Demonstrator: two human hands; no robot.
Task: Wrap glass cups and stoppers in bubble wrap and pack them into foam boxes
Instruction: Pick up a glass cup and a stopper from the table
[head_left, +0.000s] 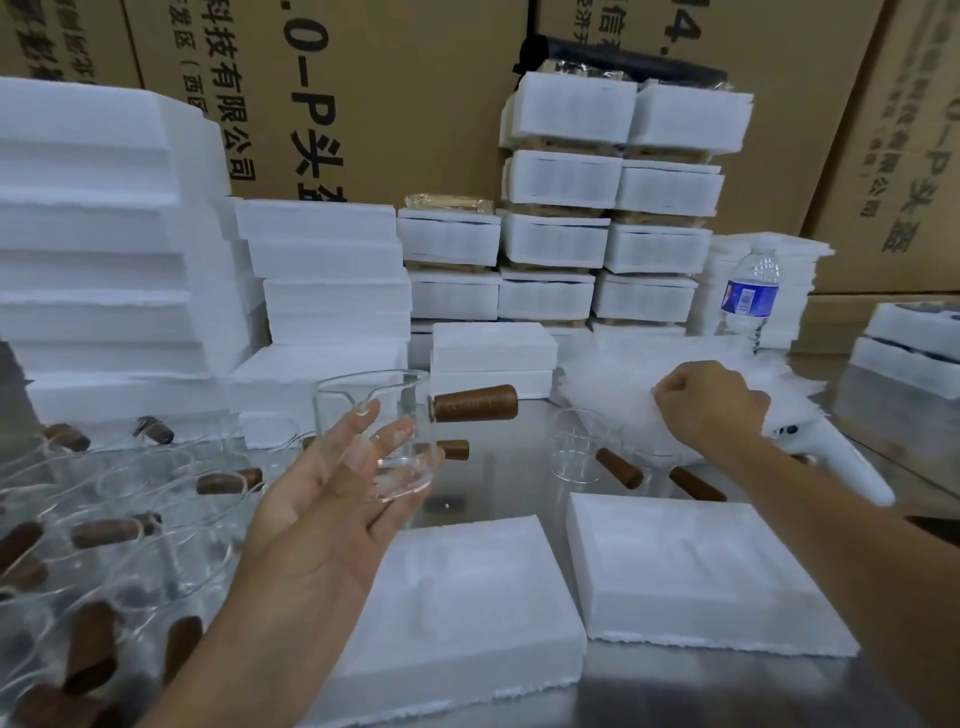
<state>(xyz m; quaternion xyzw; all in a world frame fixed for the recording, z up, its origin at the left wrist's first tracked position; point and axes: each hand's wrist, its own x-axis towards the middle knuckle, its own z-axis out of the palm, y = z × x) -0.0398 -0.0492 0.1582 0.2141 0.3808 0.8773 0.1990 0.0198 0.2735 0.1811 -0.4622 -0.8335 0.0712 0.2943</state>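
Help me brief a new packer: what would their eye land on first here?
The glass cup with its brown wooden handle, held up mid-frame by the left hand, draws the eye first. To its right, the right hand grips a sheet of bubble wrap. Near foam box and its neighbour lie in front, with tall white foam stacks behind.

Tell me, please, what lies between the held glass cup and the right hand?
Head view: another glass cup, with a wooden handle, stands there.

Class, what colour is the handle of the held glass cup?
The handle of the glass cup is dark brown; head view.
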